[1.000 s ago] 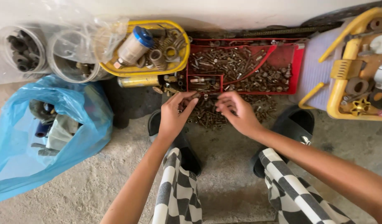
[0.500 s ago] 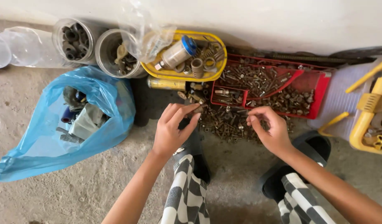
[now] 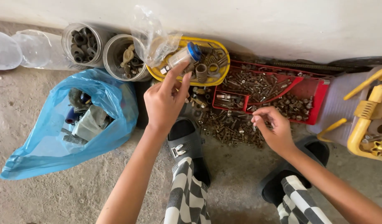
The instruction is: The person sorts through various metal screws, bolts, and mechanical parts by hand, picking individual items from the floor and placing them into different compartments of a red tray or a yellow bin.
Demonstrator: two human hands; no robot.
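Head view: right hand grip is narrow, thumb and fingertips pinched on a small fastener, too small to tell screw from bolt. It sits just above the loose pile of rusty screws and nuts on the floor, at the front edge of the red tray.

Left hand is raised, index and thumb stretched towards the clear jar with blue cap lying in the yellow tray. Can't tell whether it holds anything.

Judged step: picking and sorting hardware, one piece in the pinch. A drop-off would call for a precise pinch release, since the piece is tiny, hard and rolls easily.

Materials: oxidised steel, dull brown; rigid plastic trays; rough concrete floor. At left, a thin, crinkly blue plastic bag of parts and two clear round tubs of rings.
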